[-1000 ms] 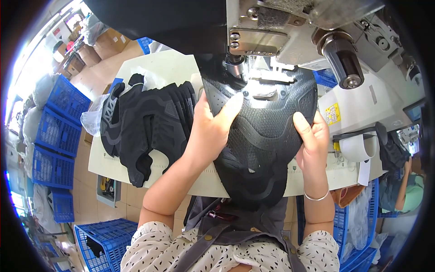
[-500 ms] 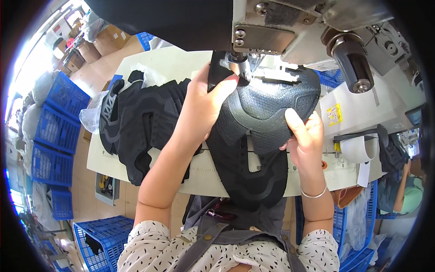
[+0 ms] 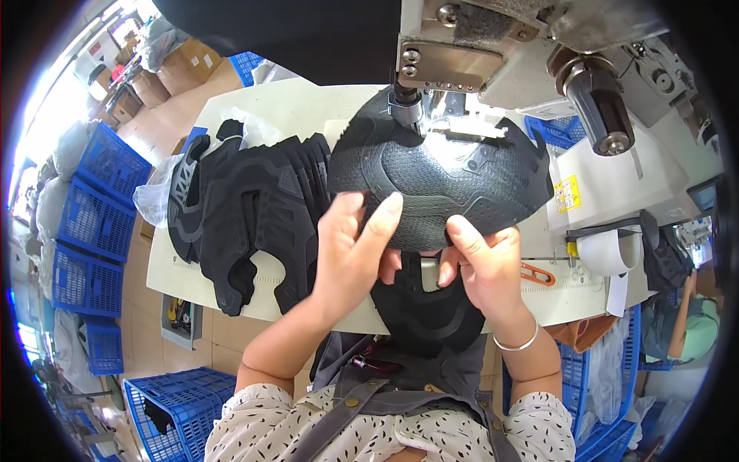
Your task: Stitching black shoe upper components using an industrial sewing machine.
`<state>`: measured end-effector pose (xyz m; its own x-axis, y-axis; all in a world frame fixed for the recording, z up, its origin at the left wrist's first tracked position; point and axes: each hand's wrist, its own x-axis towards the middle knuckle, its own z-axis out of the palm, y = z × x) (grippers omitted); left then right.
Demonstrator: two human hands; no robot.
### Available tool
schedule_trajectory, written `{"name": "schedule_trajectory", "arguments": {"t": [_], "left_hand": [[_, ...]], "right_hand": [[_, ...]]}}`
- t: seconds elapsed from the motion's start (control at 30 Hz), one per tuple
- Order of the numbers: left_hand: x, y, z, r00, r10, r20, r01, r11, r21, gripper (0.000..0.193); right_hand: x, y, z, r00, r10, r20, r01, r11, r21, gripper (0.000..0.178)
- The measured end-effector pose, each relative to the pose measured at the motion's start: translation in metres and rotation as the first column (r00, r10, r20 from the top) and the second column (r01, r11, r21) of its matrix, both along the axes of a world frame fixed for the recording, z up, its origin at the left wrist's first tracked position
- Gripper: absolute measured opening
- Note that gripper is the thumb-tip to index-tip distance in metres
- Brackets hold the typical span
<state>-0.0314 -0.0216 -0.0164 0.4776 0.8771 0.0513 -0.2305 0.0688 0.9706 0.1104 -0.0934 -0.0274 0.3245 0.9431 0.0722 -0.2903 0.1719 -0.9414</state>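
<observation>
A black textured shoe upper lies curved beneath the needle area of a sewing machine, next to its metal presser post. My left hand pinches the upper's near edge, thumb on top and fingers beneath. To the right, my right hand grips the same near edge, also with the thumb above. Part of each hand's fingers is hidden under the material. Below the hands, another flat black shoe upper hangs over the table's front edge.
A stack of black shoe uppers covers the left of the white table. An orange tool and a white roll lie at the right. Blue crates stand on the floor; another person sits far right.
My left hand has moved from beside the presser down to the upper's near edge. The upper has turned and spread out, and my right hand has shifted left and slightly nearer.
</observation>
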Motion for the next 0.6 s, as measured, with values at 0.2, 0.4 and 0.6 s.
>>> {"name": "schedule_trajectory", "arguments": {"t": [0.2,0.4,0.6], "left_hand": [[0.016,-0.016,-0.024,0.959,-0.084,0.271,0.097,0.995,-0.034,0.018],[0.037,-0.010,-0.012,0.963,0.258,0.085,-0.271,0.900,0.342,0.018],[0.022,-0.001,0.003,0.994,0.087,0.063,-0.087,0.996,-0.009,0.016]], "right_hand": [[-0.014,0.001,-0.003,0.987,0.084,-0.138,-0.081,0.996,0.026,0.012],[-0.017,-0.024,0.020,0.961,0.182,0.209,-0.134,0.966,-0.223,0.013],[0.030,-0.032,0.024,0.174,-0.676,0.716,0.198,0.736,0.647,0.023]]}}
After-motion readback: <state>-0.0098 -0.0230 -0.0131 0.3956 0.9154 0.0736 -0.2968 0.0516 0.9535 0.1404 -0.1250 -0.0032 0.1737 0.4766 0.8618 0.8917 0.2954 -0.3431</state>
